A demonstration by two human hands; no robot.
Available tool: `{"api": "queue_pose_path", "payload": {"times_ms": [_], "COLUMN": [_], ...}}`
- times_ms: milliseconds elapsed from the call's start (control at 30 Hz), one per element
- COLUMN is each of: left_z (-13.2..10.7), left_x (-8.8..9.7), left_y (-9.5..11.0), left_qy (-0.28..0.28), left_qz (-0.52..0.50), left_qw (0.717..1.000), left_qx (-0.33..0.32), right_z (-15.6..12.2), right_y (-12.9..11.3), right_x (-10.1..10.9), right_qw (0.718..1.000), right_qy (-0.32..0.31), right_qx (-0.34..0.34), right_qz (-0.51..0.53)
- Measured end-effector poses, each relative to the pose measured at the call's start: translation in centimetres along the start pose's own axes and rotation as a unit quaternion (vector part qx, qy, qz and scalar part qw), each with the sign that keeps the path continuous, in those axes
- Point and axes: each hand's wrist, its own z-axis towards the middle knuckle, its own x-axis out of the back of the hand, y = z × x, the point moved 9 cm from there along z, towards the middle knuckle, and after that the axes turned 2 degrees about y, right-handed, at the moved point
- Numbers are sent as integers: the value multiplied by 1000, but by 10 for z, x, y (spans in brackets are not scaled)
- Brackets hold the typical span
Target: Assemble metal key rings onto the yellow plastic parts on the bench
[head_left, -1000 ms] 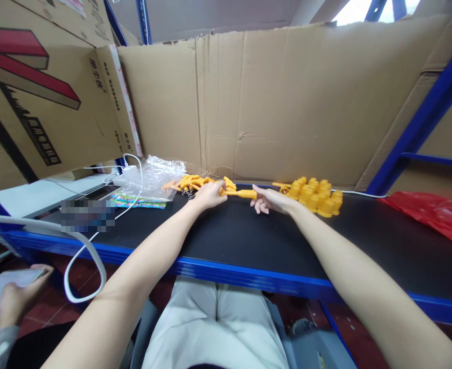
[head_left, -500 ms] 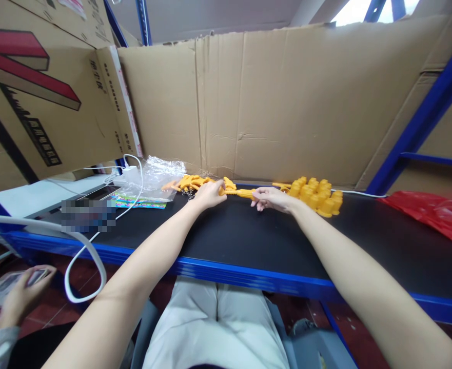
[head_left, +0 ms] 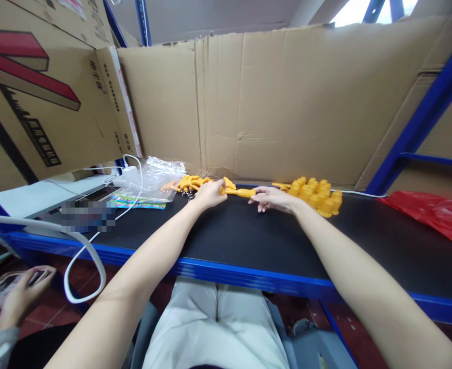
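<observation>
Between my hands stretches a long, slim orange plastic piece (head_left: 246, 192), nearly level just over the black tabletop. My left hand (head_left: 211, 196) is closed around its left end, where orange shows at the fingertips. At its wider right end, my right hand (head_left: 275, 199) pinches with thumb and forefinger, the other fingers curled loosely below. Behind and left of my left hand lies a heap of flat orange pieces (head_left: 190, 181). Small dark metal chains or rings (head_left: 189, 194) lie at the heap's front. What the piece is exactly, I cannot make out.
Right of my right hand stand several yellow-orange cup-shaped pieces (head_left: 315, 195). A red plastic bag (head_left: 429, 210) lies far right. Clear plastic film (head_left: 160, 174) and a white cable (head_left: 98, 266) are at left. Cardboard (head_left: 287, 102) walls the back. Another person's hand (head_left: 25, 297) is lower left.
The fingers of my right hand have shifted slightly at the piece's right end, and the piece seems turned a little. My left hand stays in place.
</observation>
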Motion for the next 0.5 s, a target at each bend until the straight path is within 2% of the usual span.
{"api": "queue_pose_path", "payload": {"times_ms": [100,333,400,500], "left_z": [-1,-1,-1,-2], "left_x": [2,4,3,3], "left_y": [2,4,3,4], "left_qy": [3,-8,-10,-8], "left_qz": [2,3,1,-1], "left_qw": [1000,1000,1000,1000], "left_qx": [-7,6,10,6], "right_z": [3,10,7,4], "right_y": [1,15,14,6], "right_x": [0,-3,-3,-1], "right_qw": [1000,997,998,1000], "right_qy": [1,2,1,2], "right_qx": [5,-68,-67,-29], "right_qz": [-9,-26,-20,-4]}}
